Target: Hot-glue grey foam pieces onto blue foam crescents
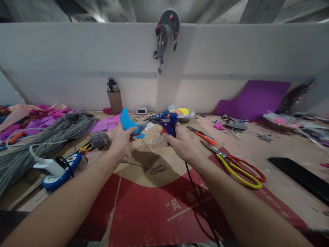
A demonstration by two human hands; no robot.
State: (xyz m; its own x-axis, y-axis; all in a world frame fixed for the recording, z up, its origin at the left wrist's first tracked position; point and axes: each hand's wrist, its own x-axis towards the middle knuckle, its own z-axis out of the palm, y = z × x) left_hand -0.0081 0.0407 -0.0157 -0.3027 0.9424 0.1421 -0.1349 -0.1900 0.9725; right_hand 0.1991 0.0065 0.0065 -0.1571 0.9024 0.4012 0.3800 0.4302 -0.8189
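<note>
A curved blue felt piece point(126, 120) is pinched between the thumb and fingers of my left hand point(123, 137). Its lower end has a small gray part at its tip. My right hand point(178, 139) grips a dark blue glue gun point(166, 119), whose nozzle points left, close to the gray part; contact is unclear. A black cord point(199, 199) hangs below the glue gun. Gray yarn point(156, 168) trails from near my left hand onto the cardboard point(144, 212) beneath.
Scissors point(239, 168) and an orange cutter point(205, 136) lie right, beside a black phone-like slab point(300, 175). At left are a gray yarn bundle point(61, 133), a yarn ball point(99, 140) and a blue power strip point(61, 173). A bottle point(114, 99) stands at the back.
</note>
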